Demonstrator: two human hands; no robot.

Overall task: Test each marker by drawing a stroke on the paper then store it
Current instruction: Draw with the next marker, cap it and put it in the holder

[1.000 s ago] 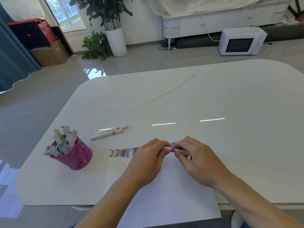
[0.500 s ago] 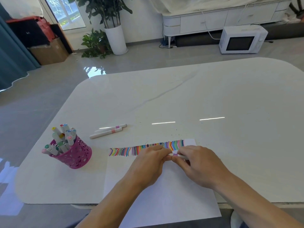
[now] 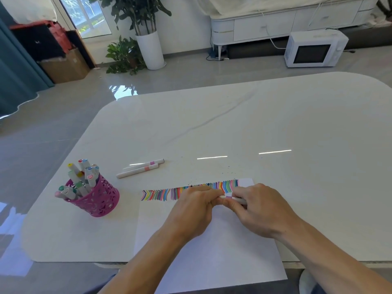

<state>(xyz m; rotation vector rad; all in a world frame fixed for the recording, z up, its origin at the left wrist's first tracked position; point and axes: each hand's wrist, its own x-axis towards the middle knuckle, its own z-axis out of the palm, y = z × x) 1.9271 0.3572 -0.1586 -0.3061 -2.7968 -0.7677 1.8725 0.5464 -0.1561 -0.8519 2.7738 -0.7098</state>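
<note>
Two-handed grip clamped on marker, left hand, right hand, lower now, stroke row uncovered

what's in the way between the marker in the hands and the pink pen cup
Nothing visible. The left hand and right hand grip the marker over the paper; between it and the pink pen cup lie only flat paper and bare table. The two loose markers lie farther back, off that line.

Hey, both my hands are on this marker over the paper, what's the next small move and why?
Probably finish opening or closing the marker: left hand and right hand both pinch it right by the stroke row. Which one can't be told; if opened, stroke the blank right end of the paper.
</note>
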